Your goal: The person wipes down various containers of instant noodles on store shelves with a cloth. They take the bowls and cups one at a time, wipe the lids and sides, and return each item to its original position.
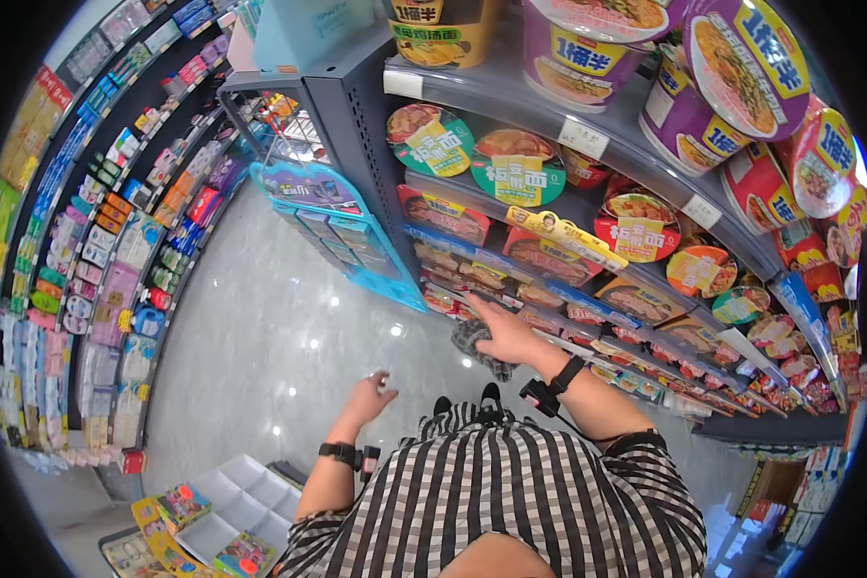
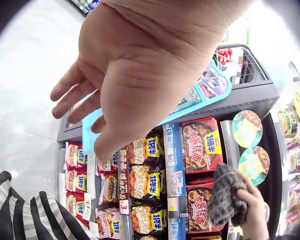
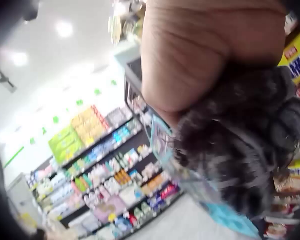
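The head view looks steeply down past the checked shirt [image 1: 530, 482] at the left hand [image 1: 364, 400] and right hand [image 1: 506, 332]. The left wrist view, close against its palm, faces the noodle shelves [image 2: 174, 167]. The right wrist view (tilted and blurry) crowds a dark fluffy item [image 3: 230, 150], facing the far shelves [image 3: 117, 162]. All three share the blue stand [image 1: 390, 287].

Shirt [image 1: 511, 482], checked in black, grey and white; cloth [image 2: 226, 192], mottled dark grey. Display stand [image 1: 392, 288], bright blue; floor [image 1: 250, 328], pale grey.
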Available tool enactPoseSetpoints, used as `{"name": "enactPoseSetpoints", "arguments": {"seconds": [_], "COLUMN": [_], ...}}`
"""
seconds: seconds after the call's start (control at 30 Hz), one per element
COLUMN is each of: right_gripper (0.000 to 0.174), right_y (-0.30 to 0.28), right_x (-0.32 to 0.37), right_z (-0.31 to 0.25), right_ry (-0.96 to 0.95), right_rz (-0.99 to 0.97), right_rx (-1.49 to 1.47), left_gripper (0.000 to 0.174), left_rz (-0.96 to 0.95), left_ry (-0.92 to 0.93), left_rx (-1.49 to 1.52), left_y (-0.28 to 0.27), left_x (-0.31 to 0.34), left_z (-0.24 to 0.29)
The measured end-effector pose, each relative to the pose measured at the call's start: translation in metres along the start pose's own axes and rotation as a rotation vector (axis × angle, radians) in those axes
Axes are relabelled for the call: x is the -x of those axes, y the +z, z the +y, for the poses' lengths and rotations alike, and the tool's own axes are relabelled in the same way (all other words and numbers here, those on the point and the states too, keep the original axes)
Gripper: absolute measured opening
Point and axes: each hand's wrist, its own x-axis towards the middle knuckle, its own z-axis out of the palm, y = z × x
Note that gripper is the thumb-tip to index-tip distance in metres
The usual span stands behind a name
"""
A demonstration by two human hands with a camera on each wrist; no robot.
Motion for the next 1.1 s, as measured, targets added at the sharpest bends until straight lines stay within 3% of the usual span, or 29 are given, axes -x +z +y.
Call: {"name": "enactPoseSetpoints", "arguments": {"seconds": [0.1, 0.23, 0.37, 0.5, 0.7, 0.77, 0.83, 0.9, 0.93, 1.1], "right_gripper": [0.088, 0.094, 0.095, 0.091, 0.082, 0.076, 0.071, 0.067, 0.064, 0.059], "right_y": [-0.012, -0.036, -0.027, -0.025, -0.012, -0.009, -0.003, 0.007, 0.015, 0.029], "right_x": [-0.018, -0.054, -0.085, -0.107, -0.116, -0.111, -0.104, -0.105, -0.106, -0.098], "right_z": [0.018, 0.027, 0.037, 0.043, 0.045, 0.037, 0.02, 0.014, 0.018, 0.021], "right_ry": [0.188, 0.244, 0.234, 0.288, 0.315, 0.216, 0.249, 0.262, 0.26, 0.295], "right_rz": [0.154, 0.219, 0.357, 0.364, 0.427, 0.506, 0.54, 0.575, 0.612, 0.647], "right_rx": [-0.166, -0.263, -0.333, -0.322, -0.355, -0.348, -0.348, -0.351, -0.388, -0.444], "left_gripper": [0.048, 0.057, 0.069, 0.08, 0.091, 0.089, 0.089, 0.089, 0.089, 0.072], "left_rz": [0.217, 0.327, 0.399, 0.457, 0.425, 0.442, 0.341, 0.464, 0.449, 0.442], "left_ry": [0.126, 0.256, 0.204, 0.261, 0.358, 0.38, 0.349, 0.546, 0.557, 0.498], "left_rx": [0.074, 0.122, 0.086, -0.057, -0.026, 0.02, 0.04, -0.062, -0.054, -0.083], "left_y": [-0.024, -0.056, -0.074, -0.093, -0.099, -0.099, -0.103, -0.104, -0.104, -0.106], "left_x": [-0.042, -0.093, -0.141, -0.174, -0.214, -0.221, -0.214, -0.215, -0.215, -0.214], "left_z": [0.044, 0.109, 0.143, 0.16, 0.166, 0.163, 0.161, 0.15, 0.147, 0.13]}}
